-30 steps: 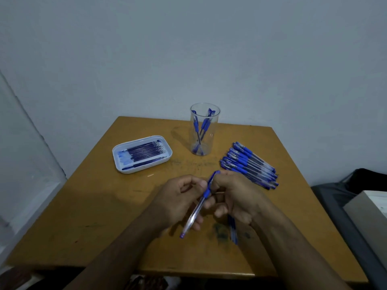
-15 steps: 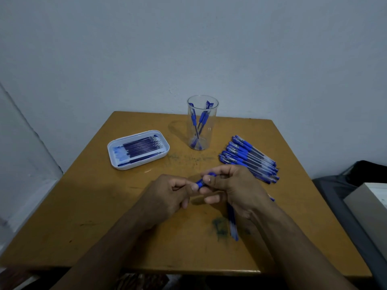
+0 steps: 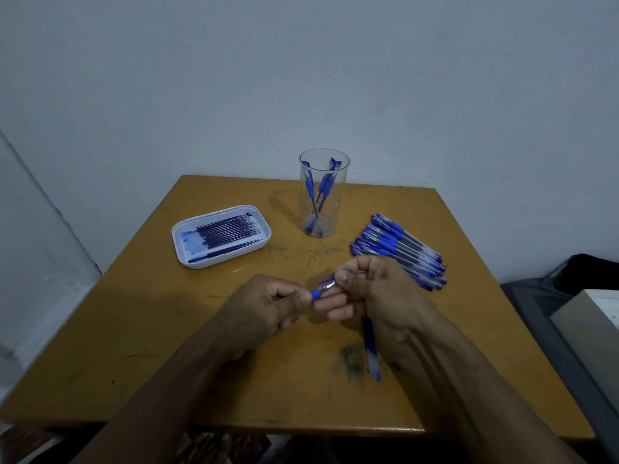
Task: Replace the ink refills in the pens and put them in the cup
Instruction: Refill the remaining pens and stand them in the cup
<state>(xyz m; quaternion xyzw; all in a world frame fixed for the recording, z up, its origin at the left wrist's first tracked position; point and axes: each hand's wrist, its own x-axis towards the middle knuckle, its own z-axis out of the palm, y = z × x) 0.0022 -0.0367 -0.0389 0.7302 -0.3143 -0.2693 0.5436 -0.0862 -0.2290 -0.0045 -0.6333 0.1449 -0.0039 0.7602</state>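
both hands are working one pen (image 3: 322,289) just above the worktop (image 3: 201,329), mid-front. left hand (image 3: 268,304) is pinching the blue grip section w/ thumb + curled fingers; right hand (image 3: 375,293) is pinching the metal tip end, fingers clamped round it, looks like it's unscrewing the tip. judging by that: keep the left steady, twist only w/ the right, pull straight along the pen's axis so the refill isn't bending.

a blue part (image 3: 371,349), prob. a cap or barrel, is lying on the worktop under the right wrist, easy to knock off. cup (image 3: 324,192) is standing at the back w/ a few pens in it. refill tray (image 3: 221,236) is sitting back-left, pen pile (image 3: 400,251) just beyond the right hand. path to the cup looks open, but the pile's near.
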